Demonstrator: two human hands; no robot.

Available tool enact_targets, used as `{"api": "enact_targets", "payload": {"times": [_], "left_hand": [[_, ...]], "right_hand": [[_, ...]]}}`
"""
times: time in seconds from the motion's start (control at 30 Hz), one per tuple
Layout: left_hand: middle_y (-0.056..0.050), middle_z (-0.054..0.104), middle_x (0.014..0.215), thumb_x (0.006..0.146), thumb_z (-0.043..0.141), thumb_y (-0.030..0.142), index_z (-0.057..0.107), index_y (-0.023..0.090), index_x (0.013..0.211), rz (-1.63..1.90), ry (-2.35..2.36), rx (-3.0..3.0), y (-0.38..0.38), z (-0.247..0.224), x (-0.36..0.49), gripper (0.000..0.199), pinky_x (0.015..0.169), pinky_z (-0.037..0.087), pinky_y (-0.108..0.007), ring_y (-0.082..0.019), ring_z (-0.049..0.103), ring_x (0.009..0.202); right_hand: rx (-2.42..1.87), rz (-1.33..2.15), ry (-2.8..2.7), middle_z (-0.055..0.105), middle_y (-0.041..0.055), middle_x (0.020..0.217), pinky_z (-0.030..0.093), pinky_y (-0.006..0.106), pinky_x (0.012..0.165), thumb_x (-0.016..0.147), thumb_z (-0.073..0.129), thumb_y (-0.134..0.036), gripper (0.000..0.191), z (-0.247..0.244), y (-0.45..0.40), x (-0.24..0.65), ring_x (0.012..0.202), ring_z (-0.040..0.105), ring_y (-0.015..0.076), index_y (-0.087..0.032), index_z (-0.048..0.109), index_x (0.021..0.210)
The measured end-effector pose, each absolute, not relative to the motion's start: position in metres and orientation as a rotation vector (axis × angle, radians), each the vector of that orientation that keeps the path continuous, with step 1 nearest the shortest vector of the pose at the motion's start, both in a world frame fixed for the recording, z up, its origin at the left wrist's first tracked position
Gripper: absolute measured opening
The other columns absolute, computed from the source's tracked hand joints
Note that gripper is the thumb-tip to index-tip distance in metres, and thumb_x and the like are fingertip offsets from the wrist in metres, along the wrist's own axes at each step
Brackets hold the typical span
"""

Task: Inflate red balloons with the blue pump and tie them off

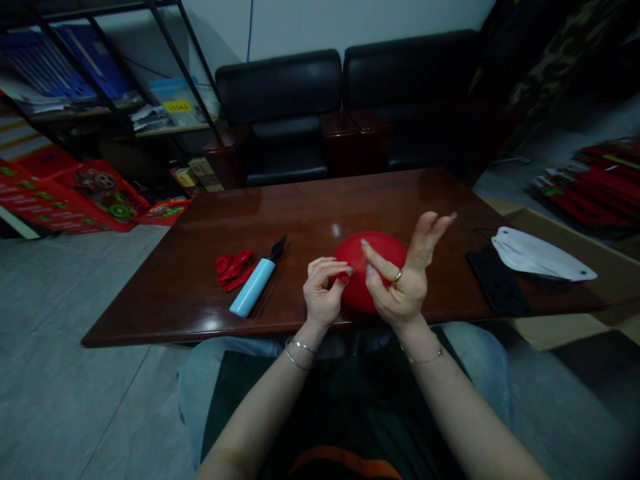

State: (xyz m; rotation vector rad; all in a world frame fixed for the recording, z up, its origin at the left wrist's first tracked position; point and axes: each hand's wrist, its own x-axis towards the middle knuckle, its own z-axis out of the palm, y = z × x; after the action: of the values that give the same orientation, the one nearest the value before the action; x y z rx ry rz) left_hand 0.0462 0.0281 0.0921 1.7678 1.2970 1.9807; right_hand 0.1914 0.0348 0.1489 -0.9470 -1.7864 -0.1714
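Observation:
An inflated red balloon (pixel 367 293) is at the near edge of the brown table, partly hidden behind both hands. My left hand (pixel 324 290) pinches the balloon's neck, whose small rolled end shows at the fingertips. My right hand (pixel 403 280) is beside the balloon on the right, its thumb and index finger close to the neck and the other fingers raised and spread. Whether it touches the balloon is unclear. To the left lie several flat red balloons (pixel 233 269) and a light blue hand pump (pixel 254 287) with a black nozzle.
A black phone (pixel 497 283) and a white mask (pixel 540 255) are on the table's right side, by a cardboard box (pixel 600 260). Black sofas (pixel 283 93) stand behind the table (pixel 290 207). A shelf with blue folders (pixel 93 60) and red boxes (pixel 100 193) are at the left.

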Motion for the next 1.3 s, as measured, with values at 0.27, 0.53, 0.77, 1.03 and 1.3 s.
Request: {"api": "enact_targets", "payload": {"times": [0.27,0.53,0.77,1.03,1.3], "left_hand": [[-0.006,0.08,0.099,0.087,0.073,0.042,0.08,0.025,0.094,1.918,1.288,1.611,0.027,0.084,0.048,0.02,0.102,0.049,-0.046,-0.023,0.068,0.106],[-0.012,0.065,0.138,0.089,0.071,0.037,0.078,0.021,0.111,1.83,1.24,1.224,0.024,0.079,0.054,0.028,0.112,0.047,-0.044,-0.026,0.061,0.128],[-0.007,0.051,0.153,0.097,0.06,0.031,0.07,0.027,0.127,1.964,1.449,1.664,0.016,0.07,0.065,0.032,0.118,0.038,-0.053,-0.026,0.042,0.146],[-0.005,0.076,0.117,0.095,0.063,0.035,0.079,0.027,0.099,1.591,1.273,2.211,0.031,0.135,-0.008,0.018,0.112,0.041,-0.051,-0.024,0.057,0.124],[0.001,0.079,0.09,0.096,0.059,0.045,0.079,0.037,0.095,1.134,0.932,2.762,0.05,0.156,-0.018,0.021,0.112,0.04,-0.045,-0.018,0.062,0.099]], "right_hand": [[-1.037,-0.219,-1.888,-0.001,-0.0037,0.17,0.01,0.079,0.116,0.086,0.073,-0.037,0.055,0.127,0.051,0.196,0.154,-0.014,0.0425,-0.04,0.057,0.138],[-1.021,-0.091,-2.065,0.025,-0.001,0.167,-0.001,0.075,0.119,0.087,0.07,-0.042,0.039,0.126,0.05,0.196,0.157,0.001,0.0379,-0.039,0.066,0.126],[-1.038,0.023,-1.908,0.056,-0.0014,0.149,0.005,0.072,0.12,0.092,0.061,-0.037,0.017,0.125,0.047,0.179,0.154,0.025,0.0327,-0.035,0.078,0.097],[-0.997,0.049,-2.038,0.053,-0.0008,0.151,0.009,0.072,0.119,0.087,0.064,-0.026,0.013,0.127,0.047,0.197,0.155,0.019,0.0332,-0.031,0.077,0.085],[-0.985,0.119,-2.095,0.052,0.0002,0.151,0.006,0.072,0.119,0.09,0.059,-0.024,0.018,0.131,0.044,0.196,0.156,0.016,0.0323,-0.029,0.074,0.083]]}}
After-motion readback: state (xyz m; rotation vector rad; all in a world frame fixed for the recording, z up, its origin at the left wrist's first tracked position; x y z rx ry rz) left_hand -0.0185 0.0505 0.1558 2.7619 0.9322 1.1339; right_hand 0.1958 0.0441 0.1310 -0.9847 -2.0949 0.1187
